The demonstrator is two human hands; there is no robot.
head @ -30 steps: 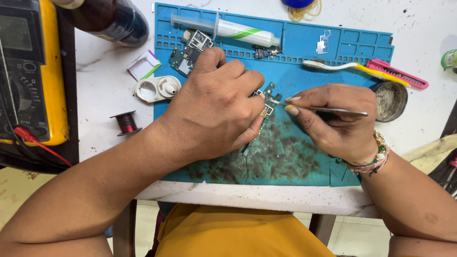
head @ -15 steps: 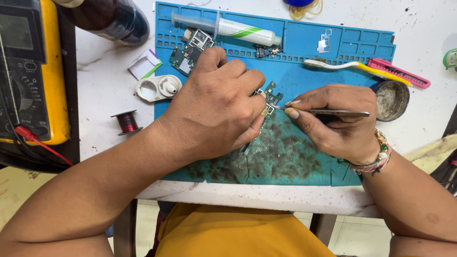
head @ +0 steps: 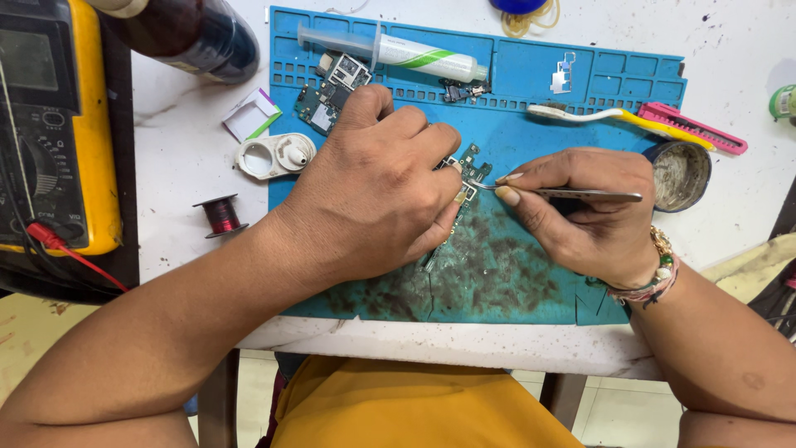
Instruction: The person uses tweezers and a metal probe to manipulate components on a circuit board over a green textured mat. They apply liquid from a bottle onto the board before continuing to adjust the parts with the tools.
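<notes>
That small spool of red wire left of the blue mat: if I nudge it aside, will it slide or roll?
The spool of red wire stands on one flange on the white table, so a low push would probably slide it. It looks small and light, so a high nudge may tip it. Once on its side, its round flanges would likely let it roll.

Multimeter at far left edge of table: yellow case, dark face, greyish rectangular screen near its top, slightly angled. Syringe lies flat along top edge of blue mat, wrapped in a white label with a green diagonal stripe. Small card package on the white table just left of the mat: white square, purple edge, green corner, tilted. Dark bottle top left, lying down; a dark blue label band is visible, detail unclear. No signs in view.
</notes>
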